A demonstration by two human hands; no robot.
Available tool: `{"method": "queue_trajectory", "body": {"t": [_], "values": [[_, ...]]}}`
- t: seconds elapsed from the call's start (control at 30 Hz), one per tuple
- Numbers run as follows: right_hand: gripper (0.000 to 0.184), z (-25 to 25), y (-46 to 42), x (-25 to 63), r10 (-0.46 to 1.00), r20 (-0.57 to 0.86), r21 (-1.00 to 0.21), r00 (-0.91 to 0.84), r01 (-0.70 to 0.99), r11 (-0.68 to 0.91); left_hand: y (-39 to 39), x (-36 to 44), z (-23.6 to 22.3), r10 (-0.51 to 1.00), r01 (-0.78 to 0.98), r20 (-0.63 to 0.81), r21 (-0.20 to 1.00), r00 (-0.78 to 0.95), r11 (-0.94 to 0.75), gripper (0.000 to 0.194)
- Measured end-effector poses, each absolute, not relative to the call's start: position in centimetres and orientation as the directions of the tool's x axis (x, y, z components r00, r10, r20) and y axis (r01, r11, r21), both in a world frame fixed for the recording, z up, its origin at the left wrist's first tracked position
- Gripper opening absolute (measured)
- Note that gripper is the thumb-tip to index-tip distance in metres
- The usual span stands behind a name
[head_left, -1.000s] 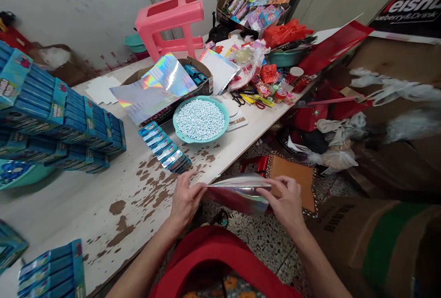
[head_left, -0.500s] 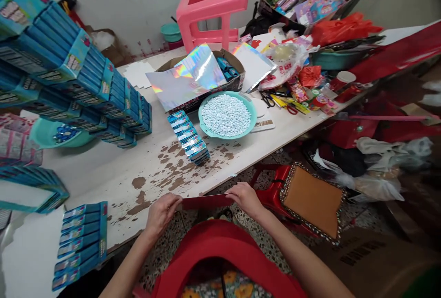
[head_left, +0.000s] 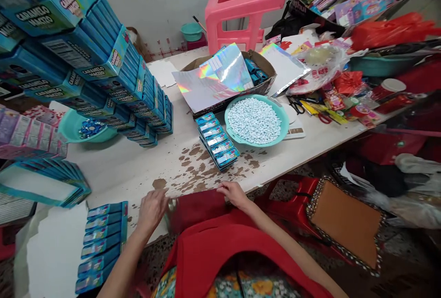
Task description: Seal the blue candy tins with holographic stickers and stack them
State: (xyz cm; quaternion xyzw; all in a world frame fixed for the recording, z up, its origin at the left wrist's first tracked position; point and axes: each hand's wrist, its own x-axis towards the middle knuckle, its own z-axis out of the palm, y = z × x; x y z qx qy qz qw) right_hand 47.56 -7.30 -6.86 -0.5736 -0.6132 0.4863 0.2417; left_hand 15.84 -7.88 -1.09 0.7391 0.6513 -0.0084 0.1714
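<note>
Between my hands is a shiny foil sheet [head_left: 200, 206], mirror-like and mostly reflecting red; I cannot tell if it is a bag. Its left upper corner is pinched in my left hand [head_left: 153, 207]. My right hand [head_left: 234, 193] grips the right upper corner, thumb and fingers together. The sheet hangs at the table's front edge, before the red apron [head_left: 220, 243]. Just beyond, a row of small blue packs [head_left: 217, 138] lies on the table. Beside it stands a turquoise basin [head_left: 284, 126] full of pale blue candies [head_left: 255, 120].
Blue display boxes [head_left: 113, 54] are stacked high at the left. Another row of blue packs [head_left: 102, 243] lies front left. Holographic sheets [head_left: 220, 75] rest on a cardboard box [head_left: 268, 77]. A pink stool [head_left: 241, 11] stands behind. A red chair [head_left: 289, 206] is at right.
The view has swung left, showing more stacked boxes. The sheet, earlier bowed open between my hands, is now stretched with its face turned toward me. Both hands still hold it.
</note>
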Motion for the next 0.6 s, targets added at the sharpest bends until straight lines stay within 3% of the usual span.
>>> {"method": "queue_trajectory", "body": {"t": [0.1,0.2,0.3,0.37,0.5,0.6], "values": [[0.018,-6.7,-7.0,47.6,0.931,-0.269,-0.875,-0.247,0.467,-0.129,-5.9,21.2,-0.7,0.941,0.896,-0.096,0.351,0.323,-0.272,0.041],[0.022,-6.6,-7.1,47.5,0.934,-0.277,-0.861,-0.225,0.489,-0.137,-4.5,27.0,-1.5,0.814,0.803,-0.28,0.496,0.509,-0.332,0.035],[0.028,-6.5,-7.5,47.3,0.948,-0.278,-0.835,-0.158,0.527,-0.157,-3.3,30.0,-3.3,0.726,0.829,-0.484,0.518,0.489,-0.213,0.028],[0.032,-6.4,-7.9,47.0,0.976,-0.198,-0.799,-0.091,0.592,-0.106,-2.7,30.3,-4.3,0.711,0.843,-0.53,0.512,0.463,-0.167,0.028],[0.037,-6.5,-8.9,46.3,0.987,0.048,-0.569,-0.152,0.808,0.152,-1.9,29.8,-5.4,0.701,0.829,-0.535,0.54,0.472,-0.146,0.027],[0.044,-7.0,-10.0,46.0,0.953,0.088,-0.419,-0.292,0.857,0.301,-2.0,29.9,-5.6,0.703,0.82,-0.544,0.564,0.459,-0.1,0.026]]}}
